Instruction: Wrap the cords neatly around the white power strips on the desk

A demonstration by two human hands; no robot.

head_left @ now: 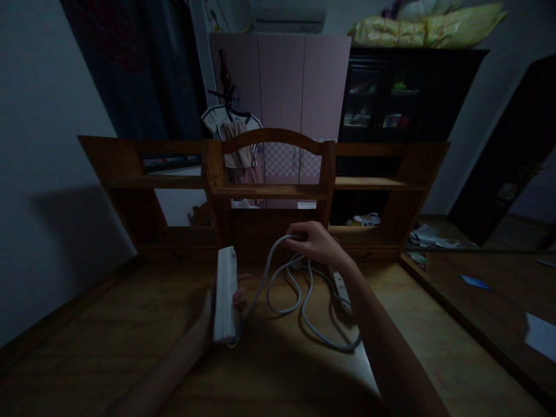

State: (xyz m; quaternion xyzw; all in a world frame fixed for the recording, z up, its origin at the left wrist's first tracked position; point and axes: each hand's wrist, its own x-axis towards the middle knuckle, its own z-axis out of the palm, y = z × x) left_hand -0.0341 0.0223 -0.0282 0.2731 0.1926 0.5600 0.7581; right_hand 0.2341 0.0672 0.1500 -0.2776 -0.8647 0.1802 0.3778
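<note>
My left hand (207,319) is closed around a white power strip (225,296), which it holds tilted nearly upright above the wooden desk (174,359). Its fingertips show on the strip's right side. A pale grey cord (270,259) rises from near the strip's lower end to my right hand (316,243), whose fingers pinch it. More of the cord lies in loose loops on the desk, below and left of my right forearm. Partly behind that forearm, a second white power strip (340,288) rests on the desk.
A wooden shelf unit (269,190) with open compartments stands along the desk's far edge. On the right, a raised wooden ledge (460,330) borders a surface with a blue card (475,282) and white paper (541,336). Behind are pink cupboards (282,87) and hanging clothes (237,139).
</note>
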